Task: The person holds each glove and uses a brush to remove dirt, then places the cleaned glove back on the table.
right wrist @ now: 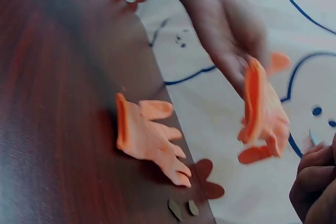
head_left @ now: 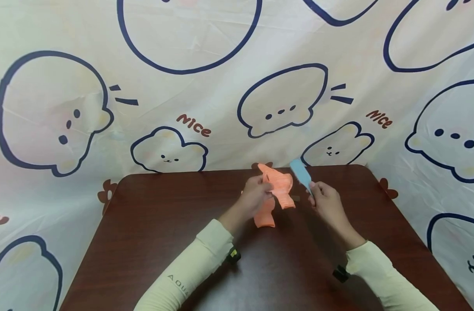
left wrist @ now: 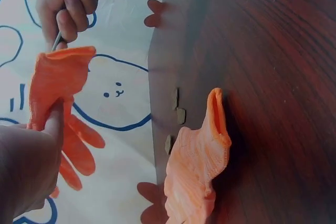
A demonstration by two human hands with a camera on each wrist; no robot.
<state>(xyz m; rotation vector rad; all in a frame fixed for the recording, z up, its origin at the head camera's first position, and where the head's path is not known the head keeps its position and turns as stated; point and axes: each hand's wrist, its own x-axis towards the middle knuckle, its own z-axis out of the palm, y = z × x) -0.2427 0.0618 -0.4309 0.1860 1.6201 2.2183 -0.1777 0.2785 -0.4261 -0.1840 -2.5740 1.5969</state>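
An orange knitted glove (head_left: 282,186) hangs in the air, pinched by the left hand (head_left: 255,196). In the left wrist view that glove (left wrist: 52,85) has its cuff up and its fingers dangling. A second orange glove (right wrist: 152,137) lies on the table just below, its cuff partly gaping in the right wrist view. The right hand (head_left: 327,203) grips a light-blue, flat-ended tool (head_left: 301,172) by its thin end; its exact kind cannot be told. In the head view the tool is raised beside the held glove, apart from it.
Several small brownish-green pieces (left wrist: 181,115) lie on the dark wooden table (head_left: 163,242) near its far edge, close to the lying glove. Behind the table hangs a pale cloth (head_left: 221,95) with cartoon outlines. Dark bands sit at both sleeve cuffs.
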